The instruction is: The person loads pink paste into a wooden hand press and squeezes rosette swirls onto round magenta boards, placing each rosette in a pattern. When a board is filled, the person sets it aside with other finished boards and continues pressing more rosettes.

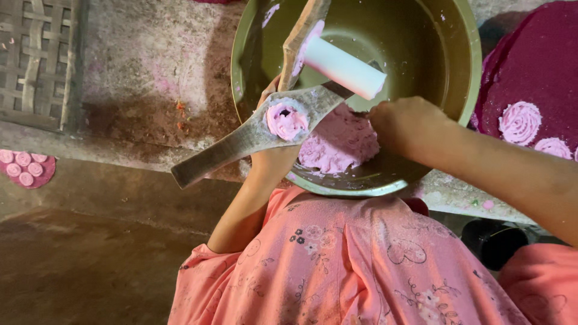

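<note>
The left hand (274, 157) is clamped on a wooden press (265, 129), gripping it from beneath so that most of the hand is hidden behind the tool; only a fingertip or two show above the press near the bowl's rim. The press is hinged: one long arm runs down and away from the hand toward the floor, the other stands up over the bowl (463, 72), and a white plunger (343, 67) juts from it, up and to the right of the hand. Directly above the left hand, the round cup of the press is packed with pink dough (286, 119), heaped slightly over its edge. The right hand (400, 123) is in the bowl, just right of the press, fingers curled together; they seem to rest on or pinch at the dough mass (340, 143), but whether it holds a piece cannot be told. That mass lies on the bowl's floor between the two hands, nearer the right. Beyond the right forearm, a dark red mat (542, 60) carries pink rosettes (519, 122). Far off to the left of the left hand, a smaller mat (45, 174) holds several small pink discs (23, 159), and a woven tray (33, 60) lies above it. A pink flowered garment (349, 265) fills the space below both hands.
</note>
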